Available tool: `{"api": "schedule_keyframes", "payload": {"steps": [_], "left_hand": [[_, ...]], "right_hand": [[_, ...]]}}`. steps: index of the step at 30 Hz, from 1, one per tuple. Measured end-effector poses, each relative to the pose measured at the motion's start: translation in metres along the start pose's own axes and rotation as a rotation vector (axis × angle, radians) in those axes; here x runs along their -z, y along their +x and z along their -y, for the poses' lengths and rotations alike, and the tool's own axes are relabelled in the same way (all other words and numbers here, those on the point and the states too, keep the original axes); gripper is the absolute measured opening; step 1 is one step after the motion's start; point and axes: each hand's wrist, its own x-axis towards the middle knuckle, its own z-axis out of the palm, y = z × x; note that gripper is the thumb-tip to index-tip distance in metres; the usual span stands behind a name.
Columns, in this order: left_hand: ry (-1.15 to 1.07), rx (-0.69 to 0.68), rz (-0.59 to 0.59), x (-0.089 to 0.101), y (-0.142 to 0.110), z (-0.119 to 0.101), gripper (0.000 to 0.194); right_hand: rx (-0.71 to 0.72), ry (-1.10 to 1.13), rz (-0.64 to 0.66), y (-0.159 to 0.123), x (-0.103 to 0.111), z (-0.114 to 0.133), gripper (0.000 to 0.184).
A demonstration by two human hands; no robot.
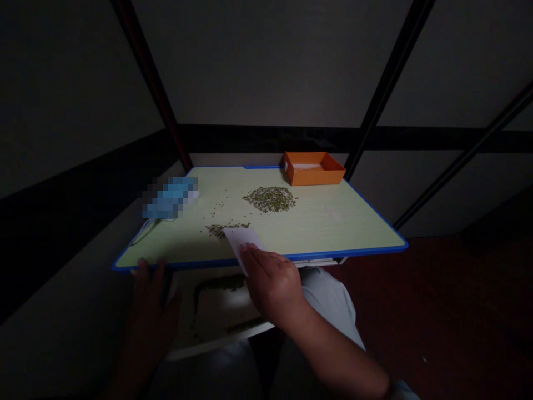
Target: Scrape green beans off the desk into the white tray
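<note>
My right hand (277, 286) is closed on a white card (242, 240), which tilts over the table near its front edge. The card's far edge meets a small patch of greenish-brown grains (219, 230). Farther back lies a larger pile of similar grains (270, 199), with a few scattered bits to its left. In shadow at the table's front left corner is my left hand (152, 314). Its fingers are apart, with the fingertips at the blue edge, and I see nothing held in it.
The pale table (333, 230) has a blue rim. An orange open box (317, 176) stands at the back right. A pixelated blue item (170, 199) lies at left. Under the front edge, a pale tray or drawer (216, 347) holds dark greenish material. Panel walls enclose the back and left.
</note>
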Motion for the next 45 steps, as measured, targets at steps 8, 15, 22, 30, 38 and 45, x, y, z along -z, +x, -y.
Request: {"api": "schedule_keyframes", "payload": {"steps": [8, 15, 22, 30, 38, 45], "left_hand": [[0.007, 0.006, 0.016, 0.001, 0.000, -0.001, 0.076], [0.005, 0.005, 0.015, 0.001, 0.000, -0.001, 0.074], [-0.003, 0.003, -0.012, -0.001, 0.001, 0.000, 0.074], [-0.002, -0.004, -0.011, 0.000, 0.001, 0.001, 0.074], [0.011, 0.004, 0.000, -0.001, 0.002, 0.003, 0.080], [0.031, 0.006, 0.014, 0.000, 0.003, 0.004, 0.080]], "right_hand": [[0.031, 0.010, -0.030, 0.002, 0.000, 0.001, 0.033], [0.028, 0.028, -0.042, 0.001, -0.003, -0.001, 0.032], [-0.001, 0.007, 0.022, 0.000, -0.008, -0.004, 0.036], [-0.073, -0.079, 0.077, 0.000, -0.011, -0.004, 0.038], [-0.144, -0.172, 0.081, -0.005, -0.007, -0.028, 0.037], [-0.254, -0.276, 0.022, -0.011, 0.000, -0.049, 0.038]]}}
